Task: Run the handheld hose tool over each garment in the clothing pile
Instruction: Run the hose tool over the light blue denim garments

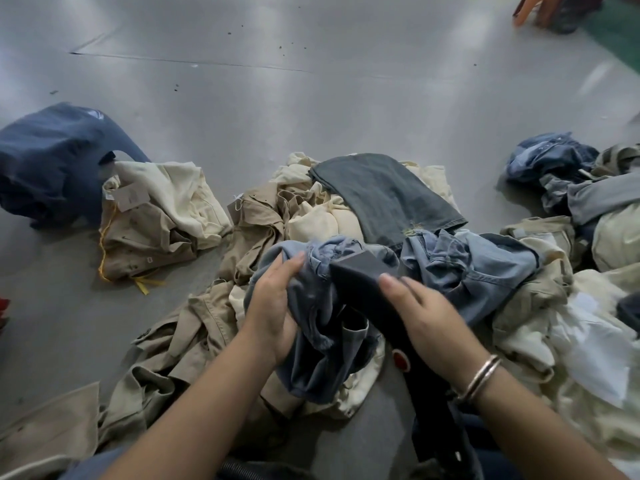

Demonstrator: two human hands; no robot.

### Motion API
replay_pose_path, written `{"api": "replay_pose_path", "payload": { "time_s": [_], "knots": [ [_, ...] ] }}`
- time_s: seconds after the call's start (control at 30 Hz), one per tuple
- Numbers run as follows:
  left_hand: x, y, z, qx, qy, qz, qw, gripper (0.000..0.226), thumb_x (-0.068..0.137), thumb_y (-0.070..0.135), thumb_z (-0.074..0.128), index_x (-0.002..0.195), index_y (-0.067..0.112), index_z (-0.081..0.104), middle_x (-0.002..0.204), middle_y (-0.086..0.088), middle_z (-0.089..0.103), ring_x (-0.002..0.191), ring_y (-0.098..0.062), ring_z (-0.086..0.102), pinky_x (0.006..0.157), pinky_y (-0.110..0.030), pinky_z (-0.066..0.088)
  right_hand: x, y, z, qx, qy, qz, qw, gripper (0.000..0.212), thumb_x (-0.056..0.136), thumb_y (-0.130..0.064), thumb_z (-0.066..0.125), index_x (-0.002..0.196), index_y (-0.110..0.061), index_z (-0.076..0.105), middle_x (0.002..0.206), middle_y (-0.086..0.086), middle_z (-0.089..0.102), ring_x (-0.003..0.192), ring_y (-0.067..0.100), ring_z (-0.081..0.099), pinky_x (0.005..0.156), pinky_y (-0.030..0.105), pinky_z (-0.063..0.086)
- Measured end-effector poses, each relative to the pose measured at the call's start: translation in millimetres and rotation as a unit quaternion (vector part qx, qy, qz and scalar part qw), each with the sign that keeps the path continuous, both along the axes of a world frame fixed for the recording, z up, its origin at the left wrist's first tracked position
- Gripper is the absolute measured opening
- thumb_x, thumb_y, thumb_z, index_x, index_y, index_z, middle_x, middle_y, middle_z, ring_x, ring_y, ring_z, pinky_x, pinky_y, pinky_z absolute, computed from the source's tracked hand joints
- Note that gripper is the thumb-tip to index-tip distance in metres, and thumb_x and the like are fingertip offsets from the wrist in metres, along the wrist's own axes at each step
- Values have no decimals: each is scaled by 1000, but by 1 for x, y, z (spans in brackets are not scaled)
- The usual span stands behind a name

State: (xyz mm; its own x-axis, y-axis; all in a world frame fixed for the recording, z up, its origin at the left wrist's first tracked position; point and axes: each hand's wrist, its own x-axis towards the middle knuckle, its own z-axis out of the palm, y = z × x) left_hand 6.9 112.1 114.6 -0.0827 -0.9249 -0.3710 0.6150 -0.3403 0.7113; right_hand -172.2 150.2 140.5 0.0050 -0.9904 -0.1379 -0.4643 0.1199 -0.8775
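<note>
— On the floor (311,81), mid-pile, where does the garment lie from the tool?

— Just to its left and touching. The right hand (426,317) wraps the dark hose tool (360,282), fingers curled over its body; its long axis runs from the wrist up and to the left, with the flat nozzle end meeting the blue denim garment (311,306).

— And the other hand?

— The left hand (273,306) grips a bunch of that denim, thumb and fingers folded round the cloth — holding it up against the nozzle. It's the nearer hand to the fabric.

— Room to move?

— Beige garments (263,216) and a grey pair of jeans (384,192) crowd in beyond; bare floor opens further away. I'd judge the pass should follow the denim downward, toward the body.
</note>
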Motion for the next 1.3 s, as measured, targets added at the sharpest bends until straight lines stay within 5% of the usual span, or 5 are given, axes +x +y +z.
{"api": "replay_pose_path", "payload": {
  "time_s": [0.23, 0.43, 0.73, 1.13, 1.3],
  "knots": [
    [-5, -1, -6, -22, -98, 8, 995, 38, 88, -9, 52, 124, 3, 56, 101, -15, 71, 86, -22, 71, 72, -30, 59, -2, -4, 0, -19, -40, -35, 998, 66, 66, -75, 39, 83, -18, 68, 83, -4, 71, 85, 10, 65, 81, 28, 49],
    [-3, 1, -11, -48, -198, 0, 979, 50, 88, -10, 55, 135, 8, 50, 121, -13, 66, 111, -27, 63, 98, -45, 49, -1, -5, 1, 10, 14, -14, 1000, 56, 79, -67, 42, 78, -17, 67, 74, -6, 68, 75, 7, 62, 68, 22, 44],
    [-3, 5, -13, -115, -295, 2, 949, 43, 86, -8, 59, 101, 31, 65, 96, 9, 75, 94, -10, 70, 74, -20, 55, 1, -4, 1, 35, 47, 10, 998, 51, 84, -62, 43, 81, -17, 67, 75, -3, 67, 74, 11, 61, 64, 23, 42],
    [-6, 5, -21, -115, -319, 14, 941, 56, 85, -12, 58, 96, 42, 61, 95, 15, 73, 101, -7, 66, 89, -28, 54, -1, -18, -1, 49, 106, 5, 993, 57, 83, -63, 41, 87, -13, 68, 88, 5, 70, 90, 22, 62, 80, 32, 45],
    [-7, 6, -25, -124, -375, -13, 919, 68, 84, -8, 60, 142, 23, 43, 102, 14, 68, 106, -11, 64, 99, -41, 49, -11, -22, 6, 14, 109, -32, 993, 57, 85, -67, 40, 74, -16, 62, 78, 1, 66, 85, 24, 61, 75, 34, 43]
  ]
}}
